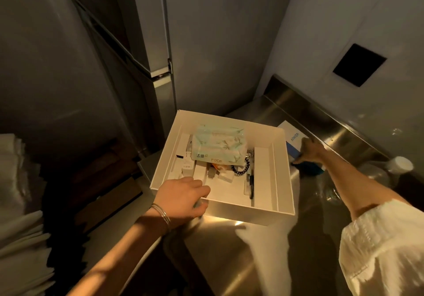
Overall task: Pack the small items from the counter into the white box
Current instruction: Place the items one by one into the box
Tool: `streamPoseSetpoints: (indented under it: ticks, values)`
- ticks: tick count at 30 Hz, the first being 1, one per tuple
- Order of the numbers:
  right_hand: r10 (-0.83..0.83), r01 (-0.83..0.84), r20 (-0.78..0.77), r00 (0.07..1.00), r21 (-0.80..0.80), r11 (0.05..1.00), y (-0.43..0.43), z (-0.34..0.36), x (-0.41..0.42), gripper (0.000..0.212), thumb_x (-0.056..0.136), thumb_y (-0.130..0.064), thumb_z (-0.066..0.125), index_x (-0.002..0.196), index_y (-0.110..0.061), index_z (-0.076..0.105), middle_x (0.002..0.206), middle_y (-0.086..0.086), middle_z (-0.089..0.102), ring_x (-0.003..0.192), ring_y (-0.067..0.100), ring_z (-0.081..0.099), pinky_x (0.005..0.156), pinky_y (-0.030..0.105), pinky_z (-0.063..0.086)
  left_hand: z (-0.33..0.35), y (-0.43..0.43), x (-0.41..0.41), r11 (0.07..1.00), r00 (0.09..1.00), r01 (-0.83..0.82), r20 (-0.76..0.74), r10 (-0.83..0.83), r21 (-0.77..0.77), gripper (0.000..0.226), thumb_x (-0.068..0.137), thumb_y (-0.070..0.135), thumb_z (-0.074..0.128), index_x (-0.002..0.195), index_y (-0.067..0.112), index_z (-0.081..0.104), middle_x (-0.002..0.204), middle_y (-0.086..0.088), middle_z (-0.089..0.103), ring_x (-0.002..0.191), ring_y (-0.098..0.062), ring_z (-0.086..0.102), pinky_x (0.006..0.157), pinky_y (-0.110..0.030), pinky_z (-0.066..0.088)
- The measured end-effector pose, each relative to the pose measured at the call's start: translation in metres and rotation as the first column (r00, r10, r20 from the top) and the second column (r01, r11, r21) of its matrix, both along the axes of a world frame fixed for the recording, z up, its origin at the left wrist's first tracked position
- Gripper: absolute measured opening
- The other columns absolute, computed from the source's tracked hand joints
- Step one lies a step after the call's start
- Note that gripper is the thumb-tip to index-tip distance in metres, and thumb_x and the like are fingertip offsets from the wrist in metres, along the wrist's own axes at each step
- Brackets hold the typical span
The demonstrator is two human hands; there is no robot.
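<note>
the green tissue pack (216,145) lying in the white box (284,174) carries 2 chinese characters, "洁柔", and the word "face" along its near edge. the white and blue carton (292,135) on the surface just beyond the box reads "anker" on its side.

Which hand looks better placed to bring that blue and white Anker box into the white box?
The right hand: it already rests on the Anker box, just outside the white box. The left hand is busy gripping the white box's near-left corner.
</note>
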State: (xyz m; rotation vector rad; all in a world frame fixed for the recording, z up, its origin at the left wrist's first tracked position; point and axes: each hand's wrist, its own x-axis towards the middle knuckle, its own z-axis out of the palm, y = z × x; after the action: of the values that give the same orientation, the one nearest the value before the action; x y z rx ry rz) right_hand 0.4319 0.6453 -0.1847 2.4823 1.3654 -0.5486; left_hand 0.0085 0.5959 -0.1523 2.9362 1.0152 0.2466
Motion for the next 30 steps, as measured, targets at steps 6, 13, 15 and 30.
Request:
streamPoseSetpoints:
  ticks: [6, 13, 15, 30]
  values:
    - [-0.127, 0.123, 0.04, 0.991, 0.075, 0.99, 0.006, -0.035, 0.027, 0.108, 0.045, -0.049, 0.084, 0.132, -0.02, 0.027, 0.133, 0.019, 0.04, 0.128, 0.044, 0.034, 0.106, 0.06, 0.03, 0.003, -0.003, 0.001, 1.0, 1.0, 0.004, -0.026, -0.004, 0.005, 0.02, 0.069, 0.046, 0.043, 0.062, 0.028, 0.049, 0.054, 0.011, 0.051, 0.049, -0.009, 0.05, 0.041, -0.017, 0.016]
    - [-0.187, 0.305, -0.26, 0.947, 0.559, 0.771, -0.014, 0.022, -0.026, 0.093, 0.061, -0.033, 0.082, 0.135, -0.026, 0.027, 0.137, 0.017, 0.037, 0.128, 0.04, 0.032, 0.101, 0.059, 0.035, 0.01, -0.001, -0.002, 0.991, 0.998, 0.036, -0.053, -0.043, -0.125, 0.022, 0.086, 0.041, 0.041, 0.091, 0.025, 0.056, 0.084, 0.007, 0.06, 0.078, -0.013, 0.056, 0.054, -0.022, 0.032]
    - [-0.051, 0.278, -0.333, 0.941, 0.681, 0.677, -0.022, 0.062, -0.053, 0.09, 0.063, -0.031, 0.082, 0.135, -0.026, 0.028, 0.137, 0.012, 0.037, 0.127, 0.033, 0.035, 0.1, 0.053, 0.04, 0.017, 0.001, -0.006, 0.96, 0.997, 0.022, -0.068, -0.043, -0.279, 0.023, 0.091, 0.039, 0.042, 0.103, 0.023, 0.055, 0.099, 0.004, 0.059, 0.09, -0.013, 0.052, 0.066, -0.024, 0.038]
    - [0.619, -0.581, -0.307, 0.723, 0.214, 0.785, -0.074, 0.1, -0.211, 0.062, 0.07, -0.05, 0.073, 0.117, -0.032, 0.037, 0.127, -0.001, 0.047, 0.108, 0.016, 0.045, 0.091, 0.028, 0.045, 0.073, 0.015, -0.053, 0.993, 0.979, -0.117, 0.168, 0.113, 0.011, 0.023, 0.088, 0.036, 0.05, 0.098, 0.021, 0.063, 0.096, 0.001, 0.064, 0.083, -0.015, 0.056, 0.066, -0.025, 0.041]
